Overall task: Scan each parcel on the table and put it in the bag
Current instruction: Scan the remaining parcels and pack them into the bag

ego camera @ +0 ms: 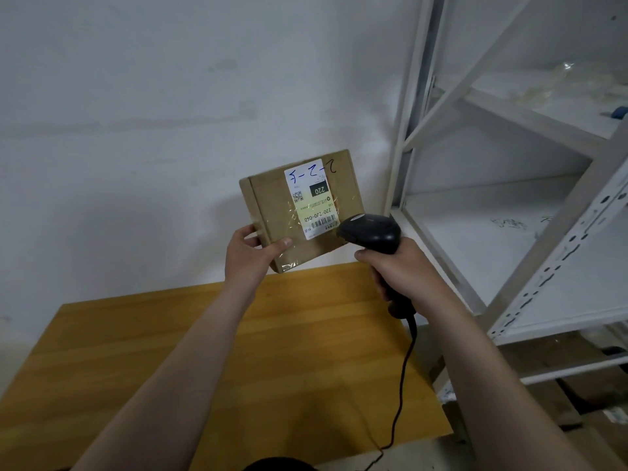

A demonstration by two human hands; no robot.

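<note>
Cardboard parcel (272,212) tilted, label (311,198) upside down, scanner (372,232) at barcode (323,225)

Left hand (249,254) grips parcel (300,212) above table (170,351); right hand (404,266) aims scanner (372,232) at label (311,198).

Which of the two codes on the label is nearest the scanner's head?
The striped barcode at the lower end of the label, just beside the scanner in the right hand. The square QR code sits farther up the label.
</note>
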